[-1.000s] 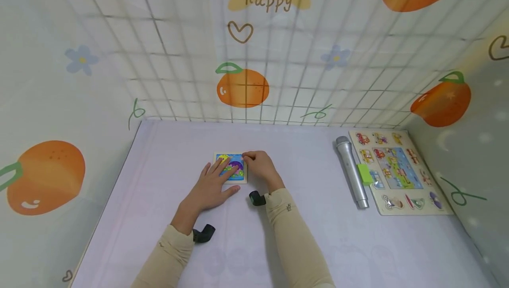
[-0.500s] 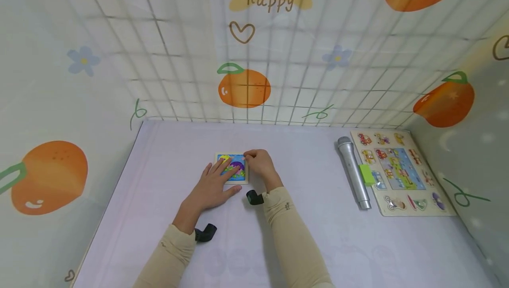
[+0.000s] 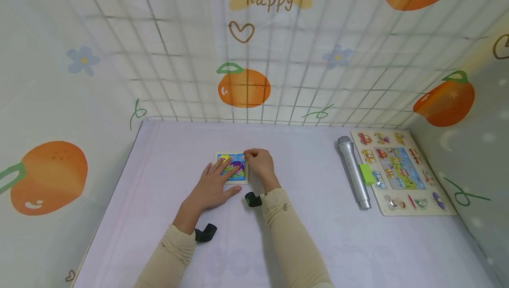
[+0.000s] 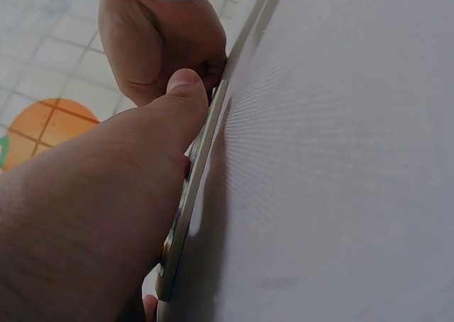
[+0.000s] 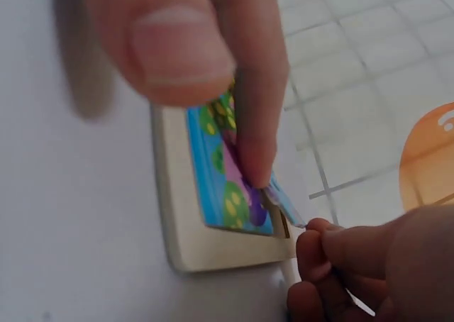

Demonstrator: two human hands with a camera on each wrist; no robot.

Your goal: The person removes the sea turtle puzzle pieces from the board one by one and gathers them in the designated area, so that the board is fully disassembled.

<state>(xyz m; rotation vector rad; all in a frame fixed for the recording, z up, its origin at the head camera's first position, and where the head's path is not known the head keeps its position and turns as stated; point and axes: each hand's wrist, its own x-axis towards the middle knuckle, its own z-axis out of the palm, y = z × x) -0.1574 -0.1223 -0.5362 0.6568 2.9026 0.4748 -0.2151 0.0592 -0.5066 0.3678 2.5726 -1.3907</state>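
Note:
A small picture jigsaw puzzle (image 3: 241, 175) in a pale wooden frame (image 5: 191, 247) lies flat on the table. My left hand (image 3: 212, 186) rests on it with straight, spread fingers that hide part of the picture. At the far right corner, my right hand (image 3: 260, 164) has its fingers curled and pinches the edge of a thin puzzle piece (image 5: 286, 205). That piece is tilted up out of the frame in the right wrist view, close to a left fingertip. From the left wrist view the puzzle (image 4: 195, 187) shows only edge-on, with the right hand beyond it.
On the right lie a silver microphone (image 3: 354, 173), a lime green block (image 3: 366, 174) and a larger wooden puzzle board (image 3: 383, 212). Black wrist cameras (image 3: 206, 233) stick out from both cuffs. A fabric wall with printed oranges (image 3: 244, 88) borders the table's far edge.
The left hand stays in place on the puzzle. The right wrist has turned slightly, its cuff shifting a little left, while its fingertips stay at the puzzle's far right corner.

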